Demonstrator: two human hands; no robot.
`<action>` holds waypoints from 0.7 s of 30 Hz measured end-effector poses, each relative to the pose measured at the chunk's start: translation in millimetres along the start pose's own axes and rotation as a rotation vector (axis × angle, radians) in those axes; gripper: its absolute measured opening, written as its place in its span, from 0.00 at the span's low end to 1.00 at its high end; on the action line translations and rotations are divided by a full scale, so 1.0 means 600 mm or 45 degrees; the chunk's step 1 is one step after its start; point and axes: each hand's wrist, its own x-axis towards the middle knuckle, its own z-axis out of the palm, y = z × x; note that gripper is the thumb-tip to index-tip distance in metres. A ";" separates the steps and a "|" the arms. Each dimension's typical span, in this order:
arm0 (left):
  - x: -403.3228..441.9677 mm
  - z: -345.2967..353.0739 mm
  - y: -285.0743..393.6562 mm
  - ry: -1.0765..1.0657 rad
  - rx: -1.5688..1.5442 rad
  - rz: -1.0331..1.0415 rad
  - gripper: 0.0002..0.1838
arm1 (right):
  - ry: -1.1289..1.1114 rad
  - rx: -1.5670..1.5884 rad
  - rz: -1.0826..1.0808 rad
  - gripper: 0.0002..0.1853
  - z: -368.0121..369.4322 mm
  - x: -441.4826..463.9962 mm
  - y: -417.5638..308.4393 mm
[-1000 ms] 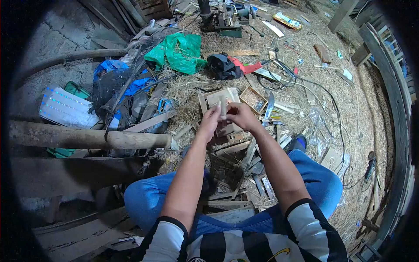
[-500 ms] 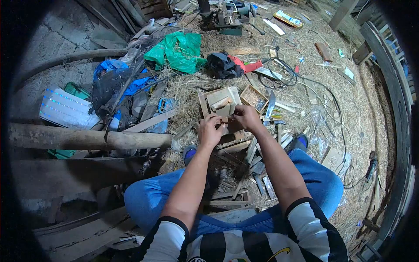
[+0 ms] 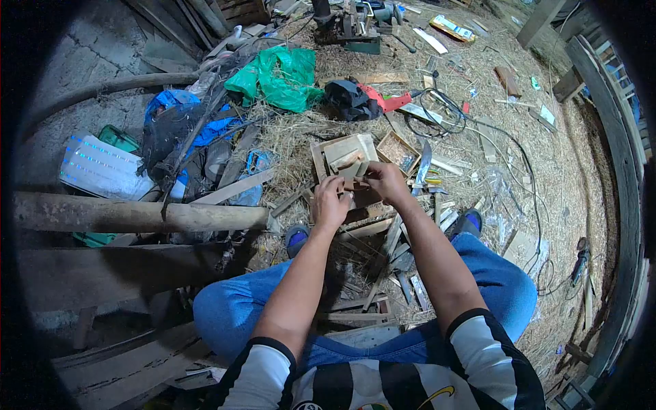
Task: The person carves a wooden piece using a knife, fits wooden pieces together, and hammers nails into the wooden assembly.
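Note:
Between my knees, my left hand [image 3: 331,201] is closed round a small brown wooden piece [image 3: 351,185], with the fingertips at its edge. My right hand [image 3: 387,184] meets it from the other side and pinches a thin grey-green flat piece [image 3: 361,169], whose material I cannot make out. Both hands work close together, just over the near side of a pale wooden box [image 3: 350,146]. Fingers hide part of both held pieces. Right of the box stands a shallow wooden tray [image 3: 398,153] with small bits inside.
A knife-like blade [image 3: 424,160] lies right of the tray. Farther off are a red power tool [image 3: 386,101] with a black cord, a green plastic bag [image 3: 277,80] and a clamp-like machine [image 3: 359,31]. A round pole [image 3: 143,213] juts in from the left. Wood scraps and straw cover the ground.
The grey-green piece has tilted slightly to the left, and the hands have shifted only a little against the wooden piece. Both hands keep their hold above the box.

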 end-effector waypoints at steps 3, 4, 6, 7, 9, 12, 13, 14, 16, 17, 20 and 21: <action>-0.001 -0.001 0.002 0.028 -0.010 -0.020 0.25 | 0.012 0.071 0.065 0.12 -0.009 -0.001 -0.008; -0.001 -0.001 0.002 0.043 -0.019 -0.017 0.25 | -0.011 0.072 0.133 0.12 -0.016 -0.002 -0.018; -0.001 0.000 0.003 0.047 -0.031 -0.014 0.25 | 0.004 0.082 0.109 0.11 -0.011 0.003 0.002; -0.001 0.000 0.002 0.052 -0.040 -0.014 0.25 | 0.015 0.094 0.084 0.11 -0.008 0.004 0.012; -0.004 0.000 0.002 0.059 -0.022 -0.010 0.25 | 0.027 0.073 0.076 0.11 -0.010 0.003 0.018; -0.003 -0.001 0.001 0.059 -0.012 0.004 0.25 | 0.028 0.011 0.060 0.12 -0.018 0.001 0.006; -0.003 0.000 0.000 0.050 -0.019 0.012 0.24 | 0.017 -0.030 0.055 0.13 -0.019 0.000 0.003; -0.003 0.001 -0.001 0.050 -0.019 0.013 0.24 | 0.017 -0.030 0.055 0.13 -0.019 0.000 0.004; -0.002 0.000 0.000 0.050 0.015 0.024 0.24 | -0.040 -0.130 0.076 0.13 -0.015 0.002 0.004; -0.002 -0.001 0.000 0.049 0.016 0.024 0.24 | -0.040 -0.129 0.077 0.13 -0.013 0.002 0.005; -0.002 -0.002 0.003 0.036 0.019 -0.009 0.24 | -0.008 -0.071 0.063 0.14 -0.016 0.001 -0.006; -0.001 -0.001 0.002 0.024 -0.004 -0.031 0.24 | -0.015 -0.040 0.071 0.14 -0.018 0.000 -0.008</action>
